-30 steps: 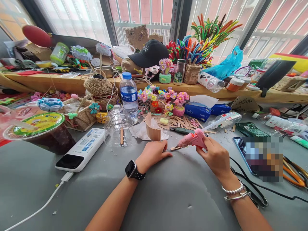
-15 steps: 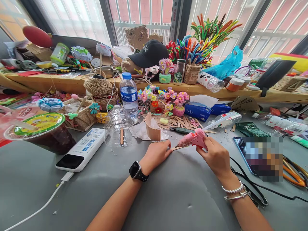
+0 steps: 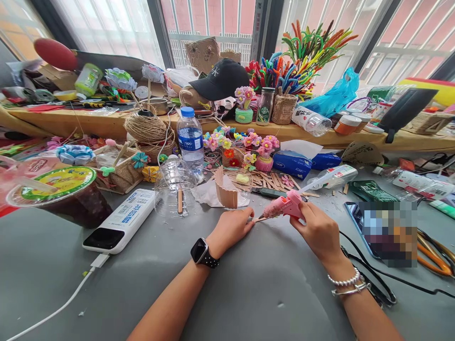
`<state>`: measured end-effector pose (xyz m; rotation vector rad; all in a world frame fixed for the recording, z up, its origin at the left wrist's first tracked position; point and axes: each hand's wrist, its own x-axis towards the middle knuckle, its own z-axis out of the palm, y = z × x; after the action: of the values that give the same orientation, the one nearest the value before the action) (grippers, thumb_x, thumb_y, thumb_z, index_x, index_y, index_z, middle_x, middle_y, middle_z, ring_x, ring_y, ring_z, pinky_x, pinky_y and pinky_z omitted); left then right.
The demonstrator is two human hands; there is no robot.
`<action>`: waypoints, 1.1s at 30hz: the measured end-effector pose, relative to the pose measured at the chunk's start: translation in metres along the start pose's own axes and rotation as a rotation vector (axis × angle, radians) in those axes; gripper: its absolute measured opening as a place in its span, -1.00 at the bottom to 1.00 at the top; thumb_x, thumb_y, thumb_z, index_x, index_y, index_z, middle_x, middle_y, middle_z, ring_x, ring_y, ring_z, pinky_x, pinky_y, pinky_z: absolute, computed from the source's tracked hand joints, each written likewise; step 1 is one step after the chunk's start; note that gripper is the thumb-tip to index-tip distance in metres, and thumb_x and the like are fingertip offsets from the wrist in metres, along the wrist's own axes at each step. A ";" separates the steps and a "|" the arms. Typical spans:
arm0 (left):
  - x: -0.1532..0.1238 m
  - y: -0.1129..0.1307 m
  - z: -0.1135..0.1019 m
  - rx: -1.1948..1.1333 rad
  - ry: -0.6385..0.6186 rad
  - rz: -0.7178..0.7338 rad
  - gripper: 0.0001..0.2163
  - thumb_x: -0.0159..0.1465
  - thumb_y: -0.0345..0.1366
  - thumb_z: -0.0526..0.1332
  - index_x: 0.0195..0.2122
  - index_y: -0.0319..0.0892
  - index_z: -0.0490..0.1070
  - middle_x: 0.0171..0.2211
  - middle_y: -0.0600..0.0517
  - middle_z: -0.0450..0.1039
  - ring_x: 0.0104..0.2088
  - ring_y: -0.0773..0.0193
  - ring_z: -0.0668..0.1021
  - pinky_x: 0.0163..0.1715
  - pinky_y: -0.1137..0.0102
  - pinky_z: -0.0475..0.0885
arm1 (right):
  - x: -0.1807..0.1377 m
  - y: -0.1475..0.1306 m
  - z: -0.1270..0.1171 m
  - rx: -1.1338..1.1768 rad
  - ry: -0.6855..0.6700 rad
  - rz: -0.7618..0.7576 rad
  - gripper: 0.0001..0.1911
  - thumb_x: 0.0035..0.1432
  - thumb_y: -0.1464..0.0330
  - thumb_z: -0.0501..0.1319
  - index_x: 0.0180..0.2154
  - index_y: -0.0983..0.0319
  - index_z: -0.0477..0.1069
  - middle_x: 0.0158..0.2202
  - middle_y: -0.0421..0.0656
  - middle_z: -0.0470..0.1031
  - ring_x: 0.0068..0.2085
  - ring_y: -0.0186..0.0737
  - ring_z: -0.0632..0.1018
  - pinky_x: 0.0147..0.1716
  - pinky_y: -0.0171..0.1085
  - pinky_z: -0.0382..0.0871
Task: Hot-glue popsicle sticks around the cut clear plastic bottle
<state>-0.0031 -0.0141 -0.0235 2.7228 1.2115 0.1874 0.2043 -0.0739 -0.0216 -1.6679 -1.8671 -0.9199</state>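
My right hand [image 3: 317, 230] is wrapped round the handle of a pink hot glue gun [image 3: 283, 205], with a white glue stick [image 3: 322, 178] poking out of its back. The gun's nozzle points left and down at a small wooden craft stick [image 3: 260, 219] on the table. The fingers of my left hand [image 3: 232, 228] are closed on the stick's left end and hide it. Just behind that hand stands a curved piece made of upright craft sticks [image 3: 225, 192], on white paper.
A clear plastic bottle piece [image 3: 173, 192] with a craft stick on it, a power bank [image 3: 121, 220] and a lidded drink cup [image 3: 67, 203] lie to the left. Loose craft sticks [image 3: 272, 181] are scattered behind. Right are a phone [image 3: 360, 232], scissors [image 3: 435, 255] and a black cable [image 3: 408, 280].
The glue gun's nozzle has shifted very slightly along the craft stick. My left hand stays in place on the stick.
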 end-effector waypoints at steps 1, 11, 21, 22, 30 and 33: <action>0.000 0.000 0.000 0.001 0.003 0.001 -0.79 0.21 -0.16 -0.06 -0.22 -0.11 0.21 -0.40 0.06 0.46 -0.40 0.24 0.50 -0.54 0.48 0.22 | 0.000 0.000 0.000 0.003 -0.001 -0.001 -0.82 -0.03 0.41 0.07 -0.33 0.31 0.36 -0.52 -0.21 0.41 -0.50 -0.38 0.38 -0.58 -0.39 0.09; -0.001 0.001 -0.002 -0.004 -0.010 -0.006 -0.79 0.22 -0.17 -0.06 -0.21 -0.12 0.21 -0.40 0.05 0.45 -0.39 0.25 0.50 -0.51 0.48 0.24 | -0.001 0.001 0.001 0.002 0.000 0.002 -0.83 -0.03 0.41 0.07 -0.34 0.30 0.36 -0.52 -0.21 0.41 -0.50 -0.36 0.39 -0.57 -0.38 0.10; 0.000 0.001 -0.001 -0.019 -0.004 0.008 -0.79 0.22 -0.16 -0.07 -0.22 -0.12 0.20 -0.40 0.04 0.45 -0.40 0.24 0.49 -0.51 0.47 0.24 | 0.000 0.001 -0.001 0.005 -0.018 0.000 -0.82 -0.01 0.41 0.06 -0.33 0.31 0.36 -0.52 -0.19 0.41 -0.51 -0.35 0.39 -0.57 -0.38 0.10; 0.000 0.001 -0.001 -0.018 -0.005 0.008 -0.79 0.22 -0.16 -0.07 -0.21 -0.12 0.21 -0.40 0.04 0.45 -0.40 0.24 0.49 -0.51 0.47 0.24 | -0.001 0.001 -0.001 0.005 -0.021 0.002 -0.82 -0.01 0.41 0.06 -0.33 0.31 0.36 -0.52 -0.20 0.41 -0.51 -0.35 0.39 -0.57 -0.38 0.10; 0.000 0.001 -0.002 -0.027 -0.023 -0.001 -0.78 0.22 -0.16 -0.07 -0.20 -0.11 0.21 -0.38 0.03 0.45 -0.38 0.23 0.49 -0.48 0.46 0.26 | -0.001 0.001 0.000 -0.004 -0.006 -0.007 -0.81 -0.01 0.41 0.07 -0.32 0.32 0.36 -0.52 -0.20 0.41 -0.50 -0.37 0.39 -0.57 -0.39 0.10; 0.000 0.001 -0.002 -0.025 -0.030 -0.008 -0.78 0.22 -0.16 -0.07 -0.20 -0.12 0.21 -0.39 0.03 0.46 -0.38 0.23 0.49 -0.49 0.46 0.26 | -0.001 0.001 0.000 -0.001 -0.007 -0.006 -0.82 -0.01 0.41 0.06 -0.32 0.31 0.36 -0.52 -0.20 0.41 -0.51 -0.36 0.39 -0.58 -0.38 0.10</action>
<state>-0.0026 -0.0151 -0.0211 2.6889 1.2041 0.1595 0.2057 -0.0743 -0.0219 -1.6690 -1.8778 -0.9186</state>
